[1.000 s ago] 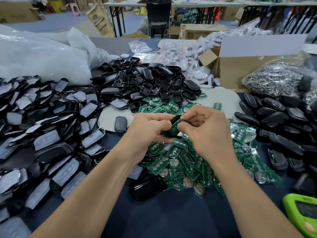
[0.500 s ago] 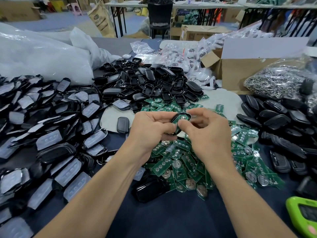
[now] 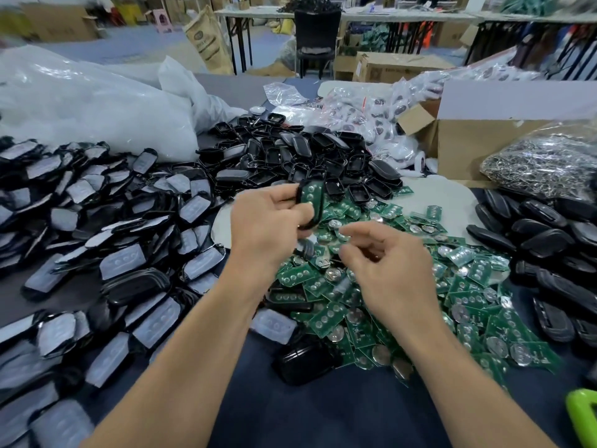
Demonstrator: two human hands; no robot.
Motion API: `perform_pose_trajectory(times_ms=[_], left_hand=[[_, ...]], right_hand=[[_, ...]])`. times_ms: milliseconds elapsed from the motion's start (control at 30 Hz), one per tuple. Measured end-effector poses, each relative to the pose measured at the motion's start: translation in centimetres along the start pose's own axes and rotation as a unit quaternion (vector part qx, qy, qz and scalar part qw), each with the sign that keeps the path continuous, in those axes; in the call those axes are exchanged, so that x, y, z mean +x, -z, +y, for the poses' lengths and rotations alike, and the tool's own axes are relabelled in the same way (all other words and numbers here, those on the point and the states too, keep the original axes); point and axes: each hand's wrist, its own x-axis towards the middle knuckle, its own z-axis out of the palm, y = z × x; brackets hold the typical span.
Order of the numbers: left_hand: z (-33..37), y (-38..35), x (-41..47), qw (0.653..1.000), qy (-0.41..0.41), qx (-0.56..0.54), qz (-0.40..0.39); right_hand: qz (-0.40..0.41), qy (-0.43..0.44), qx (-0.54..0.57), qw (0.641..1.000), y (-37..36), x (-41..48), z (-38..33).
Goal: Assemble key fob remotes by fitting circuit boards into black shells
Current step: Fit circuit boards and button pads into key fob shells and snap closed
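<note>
Leftmost, a heap of shell halves with pale button pads (image 3: 122,263) runs off the left and bottom edges, so I cannot see where it ends. Behind it a white plastic bag (image 3: 97,101) hides the table's far corner. A mound of empty black shells (image 3: 290,153) lies at the back centre, tangled too closely to pick out single pieces.

My left hand (image 3: 268,224) is raised over the middle of the table, fingers and thumb curled round a black shell (image 3: 319,211). A green circuit board (image 3: 310,196) sits inside it, facing me. My fingers cover the shell's lower left part, and I cannot tell whether the board is fully seated.

Just beside and lower, my right hand (image 3: 394,270) hovers apart from the shell, fingers loosely curled. I see nothing held in them, though the fingertips are smeared by blur. Beneath both hands spreads the pile of circuit boards (image 3: 468,305), partly hidden by my wrists.

Further right stand a cardboard box (image 3: 468,140) and a clear bag of metal rings (image 3: 542,163), then a heap of black covers (image 3: 549,240) cut by the right edge. A green device (image 3: 581,415) shows only its corner at bottom right.
</note>
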Motion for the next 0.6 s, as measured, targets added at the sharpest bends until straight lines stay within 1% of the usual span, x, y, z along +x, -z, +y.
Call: perform_pose_trajectory(times_ms=[67,133,233,333,400,433,467,533,600], left_hand=[[0.3,2.2,1.4,0.992,0.038,-0.086,0.079],[0.5,4.3,2.4,0.976,0.057,-0.148,0.147],[0.9,6.7,3.4,0.950,0.053,-0.217,0.219],[1.2,8.5,3.8,0.926,0.026,-0.256,0.275],[1.5,9.3,3.9,0.918,0.008,-0.268,0.293],[1.6,9.6,3.9,0.915,0.003,-0.274,0.296],[1.6,9.7,3.9,0.913,0.000,-0.279,0.297],[1.7,9.8,3.8,0.915,-0.001,-0.277,0.294],[1.7,9.7,3.7,0.917,-0.002,-0.275,0.289]], right_hand=[[-0.036,0.030,-0.036,0.998,-1.1,-0.2,-1.0],[-0.082,0.066,-0.072,0.992,-2.6,0.2,-2.2],[-0.139,0.125,-0.124,0.975,-5.9,1.1,-4.2],[-0.215,0.175,-0.151,0.949,-9.5,2.2,-6.2],[-0.267,0.220,-0.189,0.919,-11.4,2.6,-7.1],[-0.285,0.251,-0.222,0.898,-12.2,2.8,-7.3],[-0.294,0.263,-0.264,0.880,-12.8,2.9,-7.6],[-0.294,0.260,-0.305,0.868,-13.4,2.9,-8.0],[-0.283,0.263,-0.314,0.867,-13.7,2.9,-8.4]])
